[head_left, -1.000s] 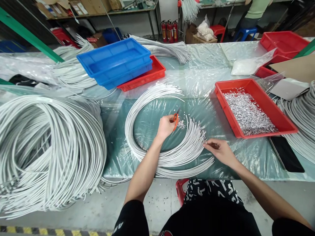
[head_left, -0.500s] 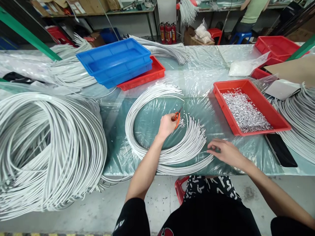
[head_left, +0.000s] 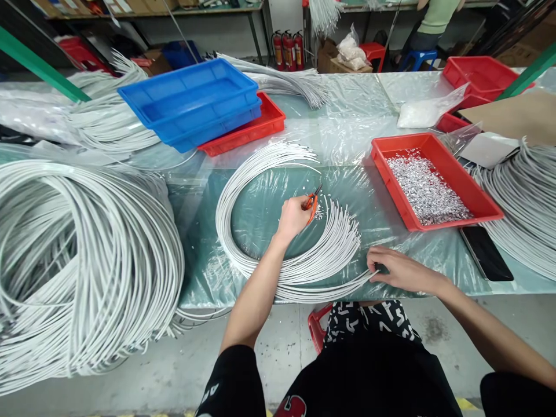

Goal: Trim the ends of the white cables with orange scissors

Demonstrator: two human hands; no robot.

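Orange-handled snips [head_left: 311, 207] are gripped in my left hand [head_left: 294, 218], their dark tips pointing up and away over the middle of a looped bundle of white cables [head_left: 226, 217]. Small clippings [head_left: 320, 212] lie beside the snips. At the near right end of the loop, my right hand [head_left: 399, 271] pinches the ends of a few white cables [head_left: 347, 291] between thumb and fingers. These strands lie a little apart from the fanned-out cable ends [head_left: 343, 234] of the main bundle. Fingers partly hide the exact tips being held.
A red tray [head_left: 402, 211] of small silvery pieces stands right, with a phone [head_left: 486, 255] before it. Large cable coils [head_left: 130, 260] fill the left. Blue trays [head_left: 195, 130] rest on a red tray [head_left: 273, 123] behind. Farther back, a person [head_left: 434, 26] is partly visible.
My right hand has closed from a loose, parted pose onto the cable ends, lifting them slightly. My left hand stays put with the snips. The whole view has shifted a little.
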